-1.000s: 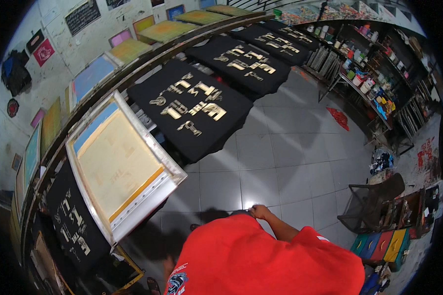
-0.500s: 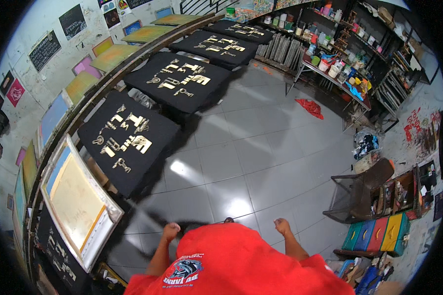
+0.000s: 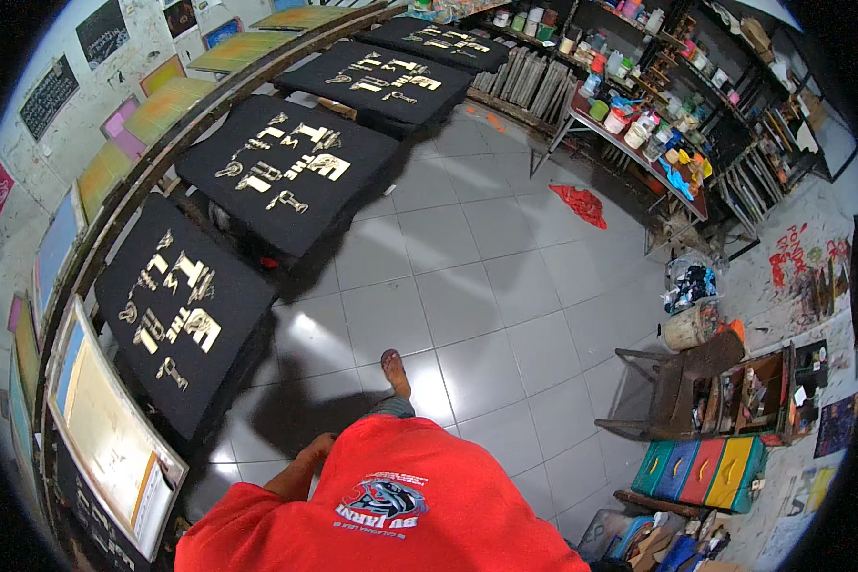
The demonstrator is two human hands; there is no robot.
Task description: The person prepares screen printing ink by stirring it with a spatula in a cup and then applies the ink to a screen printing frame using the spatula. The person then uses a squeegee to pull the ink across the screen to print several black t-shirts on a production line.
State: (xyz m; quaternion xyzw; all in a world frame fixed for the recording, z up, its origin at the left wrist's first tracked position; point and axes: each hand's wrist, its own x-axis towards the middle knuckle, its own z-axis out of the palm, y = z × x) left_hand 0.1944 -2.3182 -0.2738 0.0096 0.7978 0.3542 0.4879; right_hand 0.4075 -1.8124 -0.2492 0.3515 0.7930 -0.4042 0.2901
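My left hand (image 3: 320, 446) hangs close to my waist, partly covered by my red shirt (image 3: 448, 505). Its fingers are too hidden to show whether it holds anything. My right hand is out of the picture. To my left, a black T-shirt (image 3: 224, 324) with pale printed lettering lies flat on a board. A framed printing screen (image 3: 105, 419) rests right beside it, nearer to me, over another black shirt. Neither is touched by the visible hand. Farther along the same row lie more printed black shirts, among them a second shirt (image 3: 229, 143).
A long curved rail (image 3: 95, 234) runs behind the shirts, with more screens leaning along the wall. A table (image 3: 682, 195) crowded with paint tubs stands at the far right. A red cloth (image 3: 580, 205) lies on the tiled floor. A brown chair (image 3: 663, 391) and a colourful drawer box (image 3: 701, 472) stand right.
I have stepped forward, and one foot now shows on the tiles. The shirts have shifted down and left in view. My left hand drew in to my waist; my right hand left the picture.
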